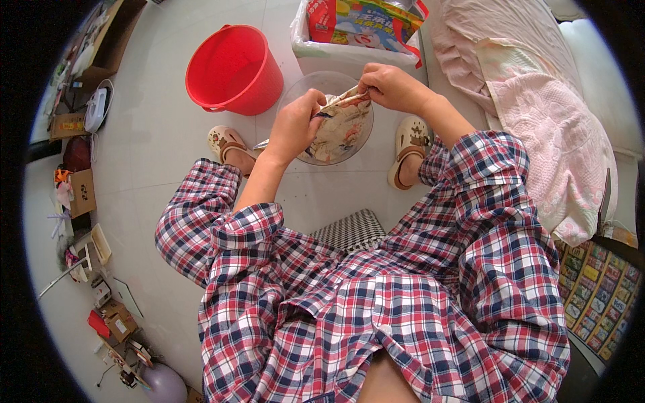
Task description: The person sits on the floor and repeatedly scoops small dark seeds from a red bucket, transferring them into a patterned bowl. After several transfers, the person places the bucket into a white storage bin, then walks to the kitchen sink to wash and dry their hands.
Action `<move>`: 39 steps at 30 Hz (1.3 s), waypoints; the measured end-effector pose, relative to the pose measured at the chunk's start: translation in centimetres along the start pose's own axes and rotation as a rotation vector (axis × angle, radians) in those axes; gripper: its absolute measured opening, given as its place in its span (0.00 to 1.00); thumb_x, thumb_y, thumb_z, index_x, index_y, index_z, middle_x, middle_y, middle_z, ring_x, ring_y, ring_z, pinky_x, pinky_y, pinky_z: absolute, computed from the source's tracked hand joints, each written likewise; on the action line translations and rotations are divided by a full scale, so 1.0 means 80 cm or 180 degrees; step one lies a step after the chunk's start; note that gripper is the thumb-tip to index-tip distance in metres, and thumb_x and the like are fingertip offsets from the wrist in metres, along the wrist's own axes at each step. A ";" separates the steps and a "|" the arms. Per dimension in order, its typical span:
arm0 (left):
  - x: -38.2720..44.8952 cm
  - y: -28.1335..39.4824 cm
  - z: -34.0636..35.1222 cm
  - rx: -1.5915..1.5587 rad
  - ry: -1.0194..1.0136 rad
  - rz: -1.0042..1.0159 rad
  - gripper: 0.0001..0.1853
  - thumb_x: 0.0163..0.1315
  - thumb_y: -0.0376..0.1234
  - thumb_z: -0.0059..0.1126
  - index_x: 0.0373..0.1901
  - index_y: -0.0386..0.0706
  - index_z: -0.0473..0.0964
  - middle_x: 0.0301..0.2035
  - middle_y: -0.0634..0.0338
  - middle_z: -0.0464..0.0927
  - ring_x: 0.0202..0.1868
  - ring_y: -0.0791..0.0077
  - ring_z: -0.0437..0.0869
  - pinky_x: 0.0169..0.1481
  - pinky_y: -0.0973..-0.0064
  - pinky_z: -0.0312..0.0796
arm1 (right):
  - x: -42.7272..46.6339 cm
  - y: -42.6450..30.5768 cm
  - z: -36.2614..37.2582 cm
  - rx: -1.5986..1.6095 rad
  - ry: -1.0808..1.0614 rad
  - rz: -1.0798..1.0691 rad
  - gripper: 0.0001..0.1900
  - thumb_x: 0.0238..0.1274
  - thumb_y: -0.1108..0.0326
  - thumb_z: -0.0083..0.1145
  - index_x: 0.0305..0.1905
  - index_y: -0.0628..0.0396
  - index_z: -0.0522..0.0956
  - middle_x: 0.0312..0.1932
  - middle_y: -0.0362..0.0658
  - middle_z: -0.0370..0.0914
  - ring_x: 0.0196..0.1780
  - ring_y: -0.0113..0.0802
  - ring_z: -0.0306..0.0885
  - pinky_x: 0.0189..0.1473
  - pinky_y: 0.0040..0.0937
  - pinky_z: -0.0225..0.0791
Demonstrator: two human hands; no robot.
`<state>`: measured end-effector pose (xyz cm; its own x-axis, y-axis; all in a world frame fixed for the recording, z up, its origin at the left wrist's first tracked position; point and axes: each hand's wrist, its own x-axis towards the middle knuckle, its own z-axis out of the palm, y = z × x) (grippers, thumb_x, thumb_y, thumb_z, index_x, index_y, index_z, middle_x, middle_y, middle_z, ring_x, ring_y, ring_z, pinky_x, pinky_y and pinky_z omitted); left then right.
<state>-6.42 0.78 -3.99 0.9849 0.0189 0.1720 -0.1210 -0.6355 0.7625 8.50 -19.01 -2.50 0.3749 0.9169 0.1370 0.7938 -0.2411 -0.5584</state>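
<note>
Both my hands grip a cream patterned cloth (338, 130) along its upper edge, which is stretched between them. My left hand (293, 123) pinches the edge on the left, thumb on top. At the other end, my right hand (395, 89) has the corner between thumb and fingertips. The cloth shows brown, reddish and dark blue marks and hangs over a clear round basin (307, 85) on the floor. How much of it rests in the basin I cannot tell.
Beyond the basin stand a red bucket (234, 70) and a lined white bin (327, 60) holding colourful packaging (365, 27). My clogs (229, 143) flank the basin. A houndstooth stool (350, 230) shows between my legs. Pink bedding (546, 116) hangs at right; boxes (82, 194) line the left.
</note>
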 end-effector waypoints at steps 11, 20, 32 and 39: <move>-0.007 0.001 -0.014 0.0213 -0.0039 0.0402 0.13 0.49 0.18 0.56 0.36 0.38 0.72 0.35 0.54 0.74 0.32 0.63 0.78 0.37 0.70 0.71 | 0.011 -0.006 0.005 0.0040 0.0028 -0.0041 0.07 0.49 0.80 0.52 0.33 0.59 0.78 0.34 0.47 0.75 0.37 0.44 0.76 0.40 0.34 0.71; -0.008 -0.007 -0.011 0.0534 0.0122 0.0722 0.09 0.51 0.21 0.59 0.35 0.37 0.79 0.39 0.55 0.78 0.38 0.63 0.82 0.40 0.73 0.76 | 0.014 -0.001 0.005 0.0055 -0.0009 -0.0069 0.07 0.49 0.79 0.52 0.34 0.59 0.78 0.33 0.47 0.75 0.36 0.43 0.76 0.38 0.34 0.71; -0.010 -0.003 -0.017 0.0349 0.0153 0.0027 0.06 0.51 0.26 0.63 0.30 0.34 0.78 0.28 0.53 0.78 0.29 0.66 0.80 0.33 0.73 0.72 | 0.022 -0.017 0.003 0.0237 -0.0139 -0.0084 0.05 0.48 0.78 0.51 0.30 0.60 0.77 0.31 0.46 0.74 0.33 0.42 0.75 0.35 0.33 0.70; 0.009 -0.010 0.007 -0.0073 -0.0253 0.0365 0.04 0.51 0.24 0.61 0.29 0.34 0.77 0.27 0.52 0.78 0.29 0.65 0.79 0.36 0.73 0.71 | 0.003 -0.001 -0.004 0.0171 -0.0183 0.0016 0.05 0.45 0.78 0.52 0.29 0.61 0.77 0.29 0.47 0.73 0.32 0.41 0.74 0.34 0.33 0.69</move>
<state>-5.55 0.88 -4.82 0.9710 -0.1146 0.2097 -0.2353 -0.6122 0.7549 8.64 -18.90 -2.14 0.3496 0.9328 0.0878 0.7644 -0.2298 -0.6024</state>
